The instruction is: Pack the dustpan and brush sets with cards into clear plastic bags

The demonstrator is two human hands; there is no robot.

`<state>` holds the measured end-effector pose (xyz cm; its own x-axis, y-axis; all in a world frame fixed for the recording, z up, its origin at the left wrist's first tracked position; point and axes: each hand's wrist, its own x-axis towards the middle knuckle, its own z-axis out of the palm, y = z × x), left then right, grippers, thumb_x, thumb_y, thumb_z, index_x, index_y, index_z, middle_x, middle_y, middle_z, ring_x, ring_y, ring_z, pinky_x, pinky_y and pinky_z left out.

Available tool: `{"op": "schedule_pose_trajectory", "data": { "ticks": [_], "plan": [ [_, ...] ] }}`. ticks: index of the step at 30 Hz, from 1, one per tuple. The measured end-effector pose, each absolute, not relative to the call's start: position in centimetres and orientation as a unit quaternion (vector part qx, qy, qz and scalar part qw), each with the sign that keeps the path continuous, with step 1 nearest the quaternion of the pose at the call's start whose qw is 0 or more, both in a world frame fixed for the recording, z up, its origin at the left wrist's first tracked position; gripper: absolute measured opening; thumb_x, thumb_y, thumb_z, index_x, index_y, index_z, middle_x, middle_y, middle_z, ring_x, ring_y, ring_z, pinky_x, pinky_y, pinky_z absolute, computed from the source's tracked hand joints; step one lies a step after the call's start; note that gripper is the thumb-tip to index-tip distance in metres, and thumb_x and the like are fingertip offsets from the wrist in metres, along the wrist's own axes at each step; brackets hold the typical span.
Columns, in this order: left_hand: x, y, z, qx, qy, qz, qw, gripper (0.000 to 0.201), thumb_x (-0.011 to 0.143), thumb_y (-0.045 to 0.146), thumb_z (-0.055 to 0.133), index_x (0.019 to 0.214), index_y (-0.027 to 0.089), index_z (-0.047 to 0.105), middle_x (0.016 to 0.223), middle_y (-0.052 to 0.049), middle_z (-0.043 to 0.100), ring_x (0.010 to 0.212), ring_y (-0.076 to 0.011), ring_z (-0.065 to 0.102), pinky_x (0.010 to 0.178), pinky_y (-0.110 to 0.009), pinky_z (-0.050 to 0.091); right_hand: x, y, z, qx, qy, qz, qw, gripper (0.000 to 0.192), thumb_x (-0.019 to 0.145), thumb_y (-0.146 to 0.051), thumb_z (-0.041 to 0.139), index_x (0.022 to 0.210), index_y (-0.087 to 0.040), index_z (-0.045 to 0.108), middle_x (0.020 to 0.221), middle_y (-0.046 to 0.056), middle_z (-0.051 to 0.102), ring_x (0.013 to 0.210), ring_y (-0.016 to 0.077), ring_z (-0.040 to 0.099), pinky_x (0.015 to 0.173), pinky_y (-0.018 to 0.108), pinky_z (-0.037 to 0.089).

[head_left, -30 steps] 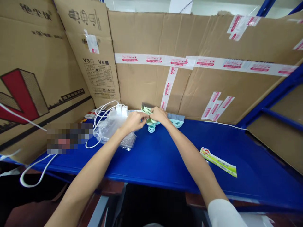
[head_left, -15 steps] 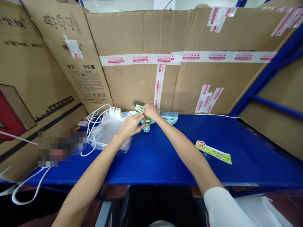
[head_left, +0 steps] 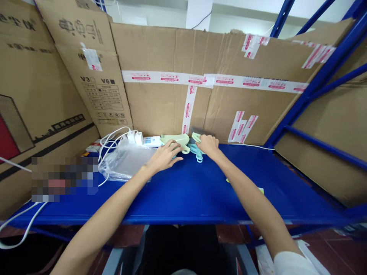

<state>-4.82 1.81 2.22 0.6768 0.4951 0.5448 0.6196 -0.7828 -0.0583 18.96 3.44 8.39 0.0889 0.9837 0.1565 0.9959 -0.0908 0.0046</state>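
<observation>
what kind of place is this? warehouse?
Likely a warehouse or packing station: a blue metal shelf serves as the bench, walled by flattened, taped cardboard boxes, with blue racking uprights at the right.

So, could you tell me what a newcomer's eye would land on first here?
Probably the two bare hands at the back of the blue shelf: the left hand rests on a pale green plastic piece, the right hand on another. Taped cardboard walls them in.

Blue shelf (head_left: 200,194) runs between blue steel uprights (head_left: 312,88). Taped cardboard sheets (head_left: 200,91) line its back and both sides. White wall (head_left: 160,15) shows above the cardboard. Reddish floor (head_left: 338,252) lies below.
</observation>
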Motion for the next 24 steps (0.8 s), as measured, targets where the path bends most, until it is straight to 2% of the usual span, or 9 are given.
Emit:
{"op": "schedule_pose_trajectory", "data": {
  "ticks": [3,8,11,13,15,18,21,24],
  "plan": [
    [-5.1,2.1,2.2,-0.885,-0.341,-0.28,0.145,0.027,0.107,0.042,0.054,0.114,0.019,0.067,0.117,-0.014,0.069,0.123,-0.0337,0.056,0.091,-0.045,0.056,18.2,3.6,6.8,-0.735,-0.675,-0.054,0.04,0.037,0.101,-0.038,0.057,0.123,-0.015,0.077,0.129,0.024,0.074,0.119,0.0344,0.072,0.089,0.036,0.051],
    [-6.0,2.9,2.0,-0.88,-0.352,-0.299,0.108,0.017,0.103,0.036,0.06,0.101,0.02,0.065,0.108,-0.012,0.069,0.11,-0.0312,0.063,0.09,-0.045,0.056,17.2,4.2,5.2,-0.727,-0.685,-0.039,0.023,0.031,0.1,-0.03,0.057,0.117,-0.015,0.079,0.125,0.022,0.076,0.117,0.0316,0.073,0.087,0.034,0.051],
    [-5.9,3.1,1.7,-0.873,-0.349,-0.338,0.045,0.014,0.101,0.035,0.063,0.098,0.021,0.062,0.102,-0.01,0.07,0.103,-0.0287,0.067,0.094,-0.045,0.056,17.1,4.3,4.8,-0.725,-0.687,-0.04,0.017,0.034,0.101,-0.03,0.057,0.125,-0.013,0.074,0.127,0.024,0.074,0.123,0.0315,0.07,0.09,0.034,0.051],
    [-5.6,3.1,1.5,-0.871,-0.341,-0.353,0.024,0.012,0.101,0.033,0.062,0.097,0.021,0.061,0.101,-0.01,0.07,0.102,-0.0286,0.068,0.093,-0.045,0.056,17.0,4.1,4.6,-0.725,-0.688,-0.045,0.016,0.044,0.099,-0.034,0.061,0.137,-0.011,0.065,0.13,0.026,0.072,0.127,0.0326,0.067,0.093,0.036,0.051],
    [-5.4,3.2,1.4,-0.872,-0.33,-0.361,0.023,0.011,0.102,0.03,0.059,0.099,0.021,0.062,0.102,-0.01,0.071,0.102,-0.0287,0.068,0.093,-0.045,0.056,16.8,3.8,4.5,-0.724,-0.688,-0.048,0.012,0.061,0.095,-0.038,0.07,0.147,-0.011,0.055,0.135,0.028,0.067,0.126,0.0341,0.067,0.094,0.037,0.052],
    [-5.4,3.3,1.3,-0.875,-0.317,-0.364,0.026,0.009,0.102,0.028,0.058,0.099,0.021,0.063,0.105,-0.011,0.072,0.103,-0.0282,0.069,0.094,-0.044,0.056,16.6,3.1,4.1,-0.722,-0.69,-0.046,0.004,0.077,0.087,-0.039,0.079,0.152,-0.012,0.046,0.147,0.032,0.053,0.112,0.0339,0.073,0.091,0.039,0.053],
    [-5.8,3.6,1.3,-0.882,-0.311,-0.353,0.02,0.009,0.102,0.028,0.058,0.101,0.02,0.063,0.111,-0.012,0.074,0.106,-0.0283,0.072,0.095,-0.044,0.057,16.8,1.9,3.5,-0.717,-0.696,-0.044,0.005,0.079,0.089,-0.031,0.077,0.156,-0.016,0.038,0.156,0.033,0.039,0.102,0.0313,0.076,0.088,0.038,0.053],
    [-6.8,3.9,1.4,-0.884,-0.312,-0.349,0.009,0.011,0.102,0.029,0.057,0.103,0.02,0.063,0.12,-0.012,0.075,0.113,-0.0287,0.072,0.101,-0.044,0.056,17.9,0.1,2.7,-0.685,-0.725,-0.065,0.033,0.071,0.095,-0.021,0.066,0.158,-0.025,0.035,0.161,0.03,0.031,0.099,0.0303,0.077,0.087,0.038,0.053]
  ]
}}
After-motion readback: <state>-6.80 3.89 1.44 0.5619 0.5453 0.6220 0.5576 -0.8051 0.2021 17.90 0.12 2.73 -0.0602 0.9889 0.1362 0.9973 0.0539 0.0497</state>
